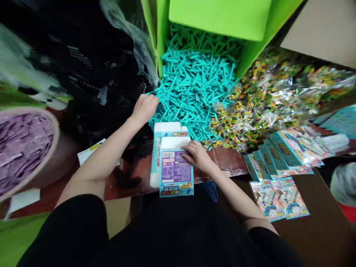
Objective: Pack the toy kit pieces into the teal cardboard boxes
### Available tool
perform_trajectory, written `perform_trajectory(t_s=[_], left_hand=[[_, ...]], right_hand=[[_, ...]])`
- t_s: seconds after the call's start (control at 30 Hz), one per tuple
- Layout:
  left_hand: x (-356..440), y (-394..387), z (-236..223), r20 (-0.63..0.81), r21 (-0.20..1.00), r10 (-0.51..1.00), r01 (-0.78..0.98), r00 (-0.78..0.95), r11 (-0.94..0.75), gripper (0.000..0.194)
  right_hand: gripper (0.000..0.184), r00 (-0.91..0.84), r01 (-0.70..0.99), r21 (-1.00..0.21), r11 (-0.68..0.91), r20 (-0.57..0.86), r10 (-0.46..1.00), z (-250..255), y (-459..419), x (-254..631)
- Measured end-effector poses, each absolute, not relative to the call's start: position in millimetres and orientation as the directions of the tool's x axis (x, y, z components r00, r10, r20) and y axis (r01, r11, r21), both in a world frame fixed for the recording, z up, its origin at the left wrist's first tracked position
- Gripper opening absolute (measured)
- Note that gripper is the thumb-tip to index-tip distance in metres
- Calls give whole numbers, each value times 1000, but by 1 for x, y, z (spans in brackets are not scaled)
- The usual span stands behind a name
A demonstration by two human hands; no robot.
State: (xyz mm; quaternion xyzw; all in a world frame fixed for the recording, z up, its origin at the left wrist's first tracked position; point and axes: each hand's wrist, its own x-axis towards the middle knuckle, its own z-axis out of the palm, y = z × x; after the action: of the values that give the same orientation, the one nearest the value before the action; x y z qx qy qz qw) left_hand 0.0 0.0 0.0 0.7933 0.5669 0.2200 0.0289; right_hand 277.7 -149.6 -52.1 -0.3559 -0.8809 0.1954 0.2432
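Left hand: the left hand [144, 109] reaches out with its fingers curled at the near edge of the teal plastic sticks [194, 85]; whether it grips any of them cannot be told from this view.

Right hand: the right hand [197, 155] lies open and flat, fingers spread across a printed carton [175, 172], gripping nothing.

Carton: it lies on the tabletop [230, 161] between the two hands, its purple panel and barcode facing up, white flaps [174, 142] at the far end, and its near end reaching past the tabletop edge.

Sticks: the loose heap fills a green bin [219, 18] and spills out toward the carton.

Nearby: clear plastic bags [267, 104] of small orange and green pieces lie right of the sticks. Beyond the right hand sit a fanned row of teal-edged printed packets [278, 155] and flat printed cards [279, 198]. Black mesh netting [94, 74] lies to the left, beyond it a round tub [41, 113] of purple wrappers [22, 148].

Risk: uneven pressure on the overhanging end could tip the carton off the tabletop. Loose sticks could also slide into the bags, or catch in the netting if pulled sideways.
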Motion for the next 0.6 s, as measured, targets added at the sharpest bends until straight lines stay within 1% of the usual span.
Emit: perform_trajectory(t_s=[0.07, 0.13, 0.17, 0.23, 0.27, 0.3, 0.33, 0.37, 0.4, 0.43, 0.47, 0.5, 0.53, 0.57, 0.6], left_hand=[[2, -19, 5, 329, 394, 882, 799, 338, -454, 25], [7, -37, 8, 250, 485, 841, 690, 480, -538, 24], [11, -46, 7, 161, 533, 792, 623, 590, -572, 24], [22, -62, 1, -46, 641, 618, 498, 785, -584, 25], [28, -69, -4, -132, 690, 517, 453, 846, -565, 27], [33, -75, -9, -187, 729, 433, 420, 882, -540, 30], [38, -80, -14, -210, 759, 378, 394, 902, -518, 33], [40, -84, -19, -206, 779, 357, 373, 911, -503, 37], [42, -88, -24, -183, 791, 365, 357, 913, -497, 39], [42, -91, -28, -152, 795, 390, 346, 908, -497, 41], [42, -93, -32, -121, 790, 424, 345, 898, -506, 42], [41, -96, -35, -96, 771, 460, 359, 883, -526, 41], [40, -99, -38, -77, 737, 499, 386, 863, -555, 40], [40, -101, -41, -59, 691, 537, 423, 842, -586, 38], [39, -104, -44, -42, 639, 572, 462, 819, -614, 35]], right_hand=[[25, -630, 519, -528, 672, 295, 718, -51, -148, 280], [23, -632, 508, -527, 682, 309, 710, -48, -149, 279], [24, -635, 502, -518, 692, 321, 702, -47, -150, 277], [23, -648, 487, -499, 717, 344, 680, -44, -154, 273], [23, -648, 480, -495, 724, 356, 673, -43, -155, 274], [25, -630, 481, -501, 719, 373, 681, -43, -157, 276], [28, -579, 504, -514, 694, 396, 713, -44, -157, 283], [32, -484, 556, -527, 643, 424, 766, -47, -157, 294], [38, -346, 634, -536, 558, 449, 824, -51, -156, 309], [43, -182, 721, -537, 438, 463, 867, -55, -154, 326], [45, -20, 797, -526, 297, 468, 884, -60, -151, 345], [45, 103, 851, -501, 159, 456, 884, -64, -148, 364], [38, 173, 881, -469, 57, 432, 885, -68, -146, 381], [30, 198, 899, -439, 0, 407, 892, -70, -145, 395], [21, 184, 905, -425, -5, 380, 906, -71, -144, 405]])
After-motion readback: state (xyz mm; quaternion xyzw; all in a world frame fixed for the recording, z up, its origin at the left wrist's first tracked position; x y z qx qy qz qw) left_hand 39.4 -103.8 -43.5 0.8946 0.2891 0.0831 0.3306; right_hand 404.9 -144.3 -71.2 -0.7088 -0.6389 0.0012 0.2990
